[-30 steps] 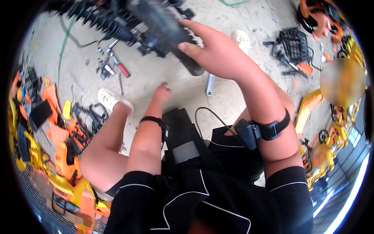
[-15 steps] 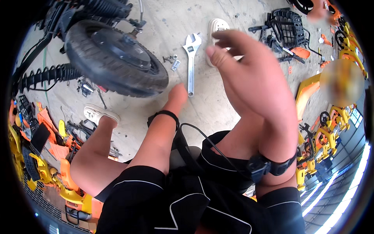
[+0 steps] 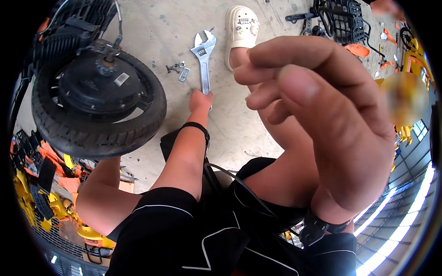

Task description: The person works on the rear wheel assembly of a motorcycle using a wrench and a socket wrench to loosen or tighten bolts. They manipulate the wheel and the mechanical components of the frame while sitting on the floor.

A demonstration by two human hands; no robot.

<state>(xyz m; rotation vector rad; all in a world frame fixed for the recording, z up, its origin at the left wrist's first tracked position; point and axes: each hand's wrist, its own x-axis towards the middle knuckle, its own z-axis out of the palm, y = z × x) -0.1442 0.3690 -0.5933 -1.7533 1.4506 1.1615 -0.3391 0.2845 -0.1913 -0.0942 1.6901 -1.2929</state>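
Far on the left lie orange and yellow scooter parts (image 3: 43, 184) in a heap. Next to them a big black wheel (image 3: 94, 99) with a fat tyre lies flat on the grey floor (image 3: 152, 32). A little to the right of the wheel, a few small bolts (image 3: 177, 69) sit on the floor, just beside the head of a shiny silver wrench (image 3: 203, 60). The wrench lies straight on the floor, head pointing away from the person. The person's left hand (image 3: 200, 100) is down at the near end of the wrench's handle and touches it. The fingers curl onto the handle, but I cannot tell if they grip it tight. Just right of the wrench is a foot in a white clog (image 3: 241, 30). The right hand (image 3: 322, 119) is up close and big, fingers bent loosely, holding nothing. Far back on the right lies a black wire basket (image 3: 345, 18).
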